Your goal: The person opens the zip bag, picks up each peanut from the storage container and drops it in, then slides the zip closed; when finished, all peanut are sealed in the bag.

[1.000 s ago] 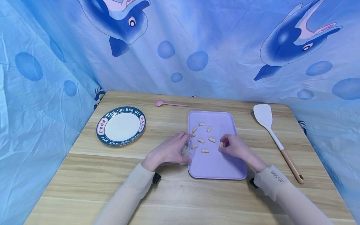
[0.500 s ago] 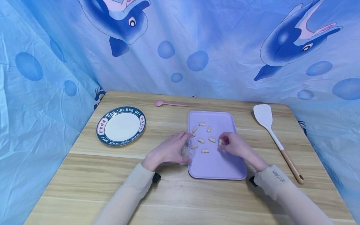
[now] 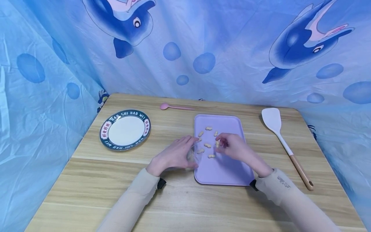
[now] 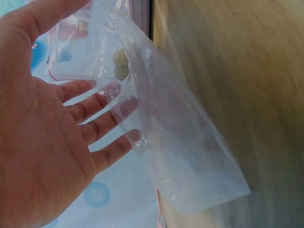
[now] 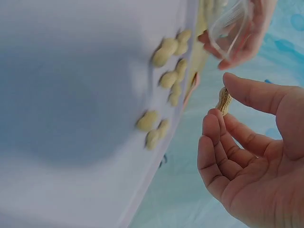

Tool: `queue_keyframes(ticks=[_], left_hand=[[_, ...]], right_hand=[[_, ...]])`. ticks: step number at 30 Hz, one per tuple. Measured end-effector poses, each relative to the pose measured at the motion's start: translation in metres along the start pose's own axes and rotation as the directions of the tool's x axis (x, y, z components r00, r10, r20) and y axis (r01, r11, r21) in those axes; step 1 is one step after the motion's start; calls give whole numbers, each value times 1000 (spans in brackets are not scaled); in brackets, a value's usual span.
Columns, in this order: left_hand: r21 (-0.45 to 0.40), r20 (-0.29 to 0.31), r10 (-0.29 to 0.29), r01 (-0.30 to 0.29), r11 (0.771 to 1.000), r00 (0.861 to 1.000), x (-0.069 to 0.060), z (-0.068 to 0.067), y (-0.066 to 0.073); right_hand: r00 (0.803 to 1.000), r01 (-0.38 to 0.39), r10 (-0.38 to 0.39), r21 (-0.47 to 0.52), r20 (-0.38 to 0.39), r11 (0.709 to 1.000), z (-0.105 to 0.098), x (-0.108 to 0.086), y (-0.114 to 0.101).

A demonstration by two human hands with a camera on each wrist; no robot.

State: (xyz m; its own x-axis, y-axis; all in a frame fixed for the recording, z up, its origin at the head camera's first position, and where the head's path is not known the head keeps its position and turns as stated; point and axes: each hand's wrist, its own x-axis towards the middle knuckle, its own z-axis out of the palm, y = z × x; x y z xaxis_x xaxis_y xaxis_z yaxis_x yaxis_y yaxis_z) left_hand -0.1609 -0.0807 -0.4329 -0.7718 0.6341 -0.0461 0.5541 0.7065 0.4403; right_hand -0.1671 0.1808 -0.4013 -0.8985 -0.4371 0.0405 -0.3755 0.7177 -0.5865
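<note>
My left hand [image 3: 176,155] holds a clear plastic zip bag [image 4: 183,142] at its mouth, thumb and fingers spread apart, over the left edge of the lilac tray [image 3: 224,172]. In the left wrist view a peanut [image 4: 121,64] shows at the bag's film; whether it is inside, I cannot tell. Between thumb and fingertips, my right hand [image 3: 236,148] pinches another peanut [image 5: 223,100], raised over the tray and facing the bag. Several loose peanuts [image 3: 207,145] lie on the tray's left half. My right fingers hide part of the tray.
A white plate with a green patterned rim [image 3: 104,141] stands at the left. Behind the tray lies a pink spoon [image 3: 174,107]. A white spatula [image 3: 272,120] with a wooden handle rests at the right. A blue dolphin-print curtain [image 3: 185,48] hangs behind the table.
My right hand has moved left across the tray towards the bag, carrying the pinched peanut. My left hand and the bag have stayed in place.
</note>
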Motion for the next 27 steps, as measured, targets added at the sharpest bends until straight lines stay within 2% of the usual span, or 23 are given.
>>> queue_keyframes(ticks=[10, 15, 27], left_hand=[[18, 7, -3, 3, 1000, 1000, 1, 2, 0], [13, 8, 5, -5, 1000, 1000, 1, 3, 0], [28, -10, 34, -34, 999, 999, 0, 3, 1]], right_hand=[[997, 59, -63, 100, 47, 993, 15, 8, -26], [994, 83, -90, 127, 55, 988, 24, 9, -31], [991, 109, -118, 113, 69, 988, 35, 9, -37]])
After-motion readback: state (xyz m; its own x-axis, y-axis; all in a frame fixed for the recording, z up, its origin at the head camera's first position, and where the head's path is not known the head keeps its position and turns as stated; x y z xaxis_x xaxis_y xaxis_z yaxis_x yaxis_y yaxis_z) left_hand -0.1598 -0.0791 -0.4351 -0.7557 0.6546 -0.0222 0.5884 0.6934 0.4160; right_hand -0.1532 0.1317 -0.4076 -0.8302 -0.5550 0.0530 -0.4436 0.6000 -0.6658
